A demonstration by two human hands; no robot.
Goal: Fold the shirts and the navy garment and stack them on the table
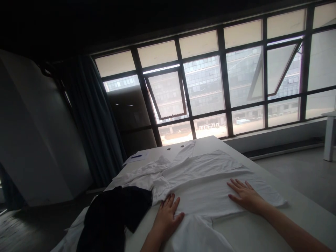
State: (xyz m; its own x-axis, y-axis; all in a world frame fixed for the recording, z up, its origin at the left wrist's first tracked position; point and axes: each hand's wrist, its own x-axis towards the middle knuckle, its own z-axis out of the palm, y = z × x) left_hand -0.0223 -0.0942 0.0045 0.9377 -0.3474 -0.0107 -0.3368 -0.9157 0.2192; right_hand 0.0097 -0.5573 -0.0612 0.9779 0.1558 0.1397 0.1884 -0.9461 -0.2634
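Note:
A white garment (199, 182) lies spread across a white table (301, 213). My left hand (168, 215) rests flat on its near left part, fingers stretched out. My right hand (245, 196) lies flat on the cloth further right, fingers spread. Neither hand holds anything. A dark garment (115, 217) lies bunched on the table just left of my left hand.
More white cloth (147, 171) is crumpled at the table's far left. A sheet of paper with a blue pen (136, 156) lies at the far corner. Large windows (204, 87) and a dark curtain (91, 119) stand behind. A white furniture leg (329, 136) stands at right.

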